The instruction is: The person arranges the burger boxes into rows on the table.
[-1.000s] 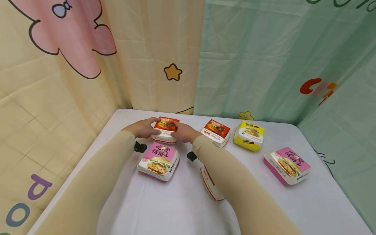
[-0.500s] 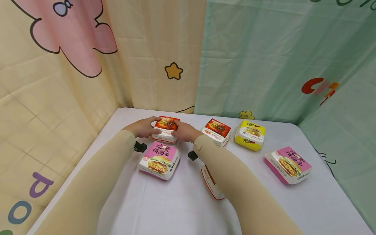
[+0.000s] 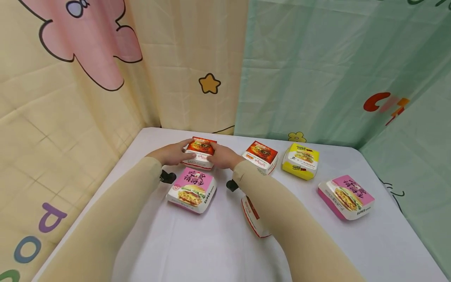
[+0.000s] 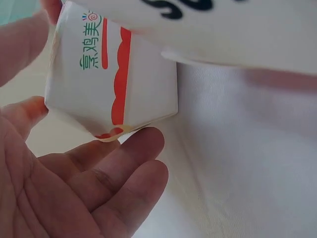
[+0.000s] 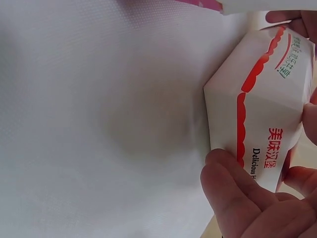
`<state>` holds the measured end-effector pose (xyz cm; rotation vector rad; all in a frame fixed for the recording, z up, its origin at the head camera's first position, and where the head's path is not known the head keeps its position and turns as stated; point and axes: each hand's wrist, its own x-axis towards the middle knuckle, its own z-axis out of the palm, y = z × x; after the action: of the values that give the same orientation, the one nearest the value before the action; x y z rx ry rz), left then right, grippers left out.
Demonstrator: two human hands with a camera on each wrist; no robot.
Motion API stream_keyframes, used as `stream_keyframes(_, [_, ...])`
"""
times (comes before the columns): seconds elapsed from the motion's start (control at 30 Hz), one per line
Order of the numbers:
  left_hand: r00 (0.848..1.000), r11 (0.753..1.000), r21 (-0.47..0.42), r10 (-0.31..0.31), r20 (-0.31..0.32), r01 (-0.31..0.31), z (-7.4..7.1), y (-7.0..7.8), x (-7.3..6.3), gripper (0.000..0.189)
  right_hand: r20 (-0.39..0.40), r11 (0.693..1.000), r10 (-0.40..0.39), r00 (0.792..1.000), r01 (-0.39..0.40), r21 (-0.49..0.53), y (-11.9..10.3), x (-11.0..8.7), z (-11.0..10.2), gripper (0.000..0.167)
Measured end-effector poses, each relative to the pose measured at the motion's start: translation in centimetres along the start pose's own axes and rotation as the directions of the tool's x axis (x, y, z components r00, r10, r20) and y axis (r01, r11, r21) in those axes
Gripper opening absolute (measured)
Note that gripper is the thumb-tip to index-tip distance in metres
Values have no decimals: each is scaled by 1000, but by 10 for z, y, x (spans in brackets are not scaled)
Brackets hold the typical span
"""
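A red-topped white burger box point(image 3: 201, 145) lies at the back left of the table, between my two hands. My left hand point(image 3: 172, 153) holds its left side, thumb on the near face and fingers reaching behind. From the opposite side my right hand point(image 3: 225, 157) grips it, thumb along the near face. Up close, the left fingers point(image 4: 136, 166) touch the white burger box wall point(image 4: 148, 79) at a corner. The right wrist view has the right fingers point(image 5: 233, 193) against the box side point(image 5: 257, 114). A pink burger box point(image 3: 193, 190) sits just in front.
To the right stand another red-topped burger box point(image 3: 261, 156), a yellow one point(image 3: 301, 161) and a second pink one point(image 3: 347, 197). Under my right forearm lies a partly hidden white box with red trim point(image 3: 251, 219). Curtains point(image 3: 190, 47) hang behind the white table point(image 3: 197, 250).
The head view has tilted slightly, shifting the whole scene a little. Both hands stay on the same box, with almost no movement of hands or box.
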<state>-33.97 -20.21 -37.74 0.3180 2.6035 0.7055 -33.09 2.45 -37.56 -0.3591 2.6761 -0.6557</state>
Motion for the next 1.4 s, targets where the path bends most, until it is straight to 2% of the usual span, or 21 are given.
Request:
stream_keyframes(0.13, [1000, 1000, 19, 25, -16, -25, 2, 1, -1, 85, -5, 1000, 1, 1000, -1, -3, -1, -4, -1, 77])
stream_keyframes(0.27, [999, 999, 30, 22, -22, -22, 3, 4, -2, 83, 2, 1000, 2, 1000, -2, -17, -1, -6, -2, 78])
stream_keyframes(0.57, [999, 998, 65, 13, -32, -11, 1, 11, -8, 80, 110, 998, -26, 994, 31, -46, 4, -11, -14, 98])
stream_keyframes(0.9, [999, 998, 64, 27, 36, -29, 1, 10, -15, 98, 218, 1000, -11, 976, 12, -3, 5, -16, -18, 119])
stream_keyframes(1.07, [998, 998, 44, 36, 56, -39, 1, 8, -16, 108, 236, 1000, -23, 971, 20, 18, 6, -17, -18, 126])
stream_keyframes(1.27, [997, 1000, -4, 19, 77, -18, 0, 4, -15, 111, 238, 1000, -19, 971, 14, 22, 7, -16, -16, 129])
stream_keyframes(1.4, [997, 1000, -4, 21, 79, -21, 0, 3, -15, 111, 222, 1000, -20, 975, 18, 10, 8, -15, -15, 127])
